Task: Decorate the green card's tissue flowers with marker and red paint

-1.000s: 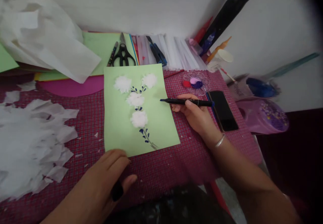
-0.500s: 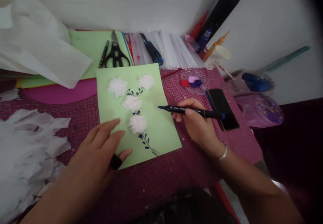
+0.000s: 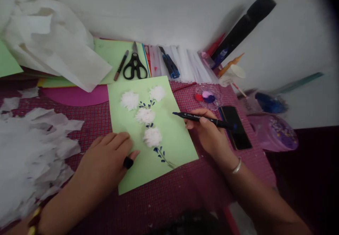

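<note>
In my right hand (image 3: 209, 129) I grip a black marker (image 3: 197, 117) with a dark blue tip. The tip points left, over the right part of a light green sheet (image 3: 169, 129). My left hand (image 3: 108, 154) rests on the sheet's left edge, its fingers bent and close together. A short black piece that looks like the marker cap (image 3: 128, 162) is tucked between its thumb and fingers. Several fluffy white paper flowers (image 3: 153, 137) are on the sheet, joined by a drawn stem (image 3: 168, 161) with small dark blue leaves.
Torn white paper (image 3: 23, 168) is heaped at the left. Behind the sheet lie scissors (image 3: 135, 65), a pen (image 3: 121, 65) and a blue-black cutter (image 3: 169, 64). A paint dish (image 3: 215, 90), a phone (image 3: 237, 129) and a purple tub (image 3: 261, 136) stand rightward.
The view has shifted, so everything sits lower and further right. My left fingers have drawn closer together on the sheet. The marker stays in my right hand, tip above the sheet.
</note>
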`<act>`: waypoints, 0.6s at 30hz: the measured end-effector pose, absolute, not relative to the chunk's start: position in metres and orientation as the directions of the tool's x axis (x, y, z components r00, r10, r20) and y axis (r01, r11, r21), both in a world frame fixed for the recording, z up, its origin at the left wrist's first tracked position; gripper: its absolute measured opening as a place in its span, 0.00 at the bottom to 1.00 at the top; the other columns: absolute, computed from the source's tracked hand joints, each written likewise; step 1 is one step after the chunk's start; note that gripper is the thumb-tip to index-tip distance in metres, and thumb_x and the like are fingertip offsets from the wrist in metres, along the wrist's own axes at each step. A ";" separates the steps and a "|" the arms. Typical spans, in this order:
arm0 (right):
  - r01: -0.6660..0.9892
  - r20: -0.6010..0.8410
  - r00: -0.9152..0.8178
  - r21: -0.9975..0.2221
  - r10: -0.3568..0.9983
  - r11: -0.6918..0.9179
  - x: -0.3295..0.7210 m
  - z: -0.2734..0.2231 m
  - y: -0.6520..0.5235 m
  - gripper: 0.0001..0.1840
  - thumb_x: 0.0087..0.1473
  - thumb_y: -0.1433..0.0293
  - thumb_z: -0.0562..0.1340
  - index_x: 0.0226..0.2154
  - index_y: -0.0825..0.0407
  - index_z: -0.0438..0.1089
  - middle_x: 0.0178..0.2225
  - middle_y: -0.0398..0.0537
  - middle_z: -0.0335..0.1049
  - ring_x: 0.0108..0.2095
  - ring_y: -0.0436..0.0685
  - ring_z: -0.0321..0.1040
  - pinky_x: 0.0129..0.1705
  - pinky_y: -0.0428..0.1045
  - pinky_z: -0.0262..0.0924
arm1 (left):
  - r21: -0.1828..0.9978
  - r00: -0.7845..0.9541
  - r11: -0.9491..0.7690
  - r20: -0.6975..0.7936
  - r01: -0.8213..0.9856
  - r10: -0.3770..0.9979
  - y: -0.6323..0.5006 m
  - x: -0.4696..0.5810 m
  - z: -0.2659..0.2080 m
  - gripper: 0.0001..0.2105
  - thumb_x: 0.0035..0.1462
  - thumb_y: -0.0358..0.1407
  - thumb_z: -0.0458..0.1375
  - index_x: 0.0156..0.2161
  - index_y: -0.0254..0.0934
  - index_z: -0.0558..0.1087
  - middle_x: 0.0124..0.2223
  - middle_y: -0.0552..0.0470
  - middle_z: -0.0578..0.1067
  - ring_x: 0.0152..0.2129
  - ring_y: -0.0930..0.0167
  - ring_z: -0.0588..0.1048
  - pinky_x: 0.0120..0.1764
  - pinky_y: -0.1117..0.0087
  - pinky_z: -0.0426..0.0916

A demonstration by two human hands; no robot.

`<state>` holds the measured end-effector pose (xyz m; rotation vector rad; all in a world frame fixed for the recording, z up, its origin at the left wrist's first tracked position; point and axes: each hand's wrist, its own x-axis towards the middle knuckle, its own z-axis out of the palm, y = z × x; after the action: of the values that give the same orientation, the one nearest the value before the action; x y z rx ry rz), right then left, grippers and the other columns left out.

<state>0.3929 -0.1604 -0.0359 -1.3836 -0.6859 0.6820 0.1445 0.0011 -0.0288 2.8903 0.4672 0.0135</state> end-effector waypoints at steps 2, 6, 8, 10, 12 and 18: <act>-0.003 0.061 0.628 -0.997 0.775 0.081 0.395 -0.026 -0.163 0.09 0.58 0.65 0.59 0.41 0.47 0.71 0.28 0.44 0.72 0.30 0.55 0.69 0.38 0.55 0.65 | 0.153 0.959 -0.948 0.004 0.280 0.284 -0.003 0.142 -0.032 0.17 0.66 0.39 0.46 0.41 0.35 0.77 0.46 0.39 0.78 0.38 0.54 0.75 0.38 0.50 0.70; 0.120 0.102 0.654 -0.992 0.749 0.031 0.394 -0.011 -0.164 0.05 0.57 0.67 0.59 0.38 0.45 0.68 0.25 0.42 0.69 0.27 0.54 0.68 0.33 0.54 0.65 | 0.152 0.966 -0.961 0.085 0.230 0.245 -0.012 0.132 -0.049 0.17 0.66 0.37 0.45 0.43 0.33 0.76 0.51 0.36 0.76 0.44 0.52 0.74 0.44 0.48 0.70; 0.137 0.094 0.641 -0.991 0.762 0.007 0.392 -0.015 -0.164 0.03 0.57 0.66 0.59 0.36 0.45 0.66 0.23 0.40 0.66 0.24 0.53 0.66 0.31 0.53 0.64 | 0.164 0.962 -0.952 0.053 0.257 0.269 -0.017 0.127 -0.058 0.17 0.65 0.35 0.44 0.45 0.33 0.76 0.53 0.33 0.74 0.48 0.50 0.72 0.46 0.46 0.69; 0.117 0.068 0.606 -0.993 0.793 -0.004 0.391 -0.027 -0.165 0.03 0.58 0.65 0.59 0.37 0.44 0.66 0.22 0.39 0.65 0.23 0.52 0.65 0.29 0.53 0.63 | 0.165 0.952 -0.939 -0.004 0.303 0.306 -0.022 0.126 -0.062 0.17 0.64 0.33 0.44 0.46 0.34 0.75 0.54 0.34 0.72 0.50 0.49 0.71 0.47 0.46 0.68; 0.104 0.031 0.571 -0.994 0.820 -0.035 0.393 -0.042 -0.167 0.05 0.58 0.63 0.58 0.38 0.44 0.66 0.22 0.38 0.65 0.24 0.52 0.65 0.30 0.52 0.62 | 0.157 0.943 -0.930 -0.049 0.333 0.329 -0.024 0.128 -0.060 0.17 0.62 0.30 0.43 0.44 0.37 0.74 0.51 0.37 0.74 0.48 0.52 0.72 0.47 0.48 0.69; 0.141 -0.022 0.567 -0.982 0.824 -0.123 0.395 -0.055 -0.159 0.07 0.57 0.63 0.61 0.37 0.47 0.67 0.25 0.40 0.70 0.25 0.52 0.67 0.29 0.50 0.62 | 0.104 0.944 -0.938 -0.017 0.330 0.330 -0.022 0.137 -0.043 0.24 0.57 0.21 0.37 0.44 0.36 0.75 0.46 0.37 0.76 0.39 0.56 0.75 0.36 0.54 0.72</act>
<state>0.3949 -0.1588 -0.0552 -1.6134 -0.8296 0.7175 0.1368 -0.0221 -0.0433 2.9930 0.5098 0.0013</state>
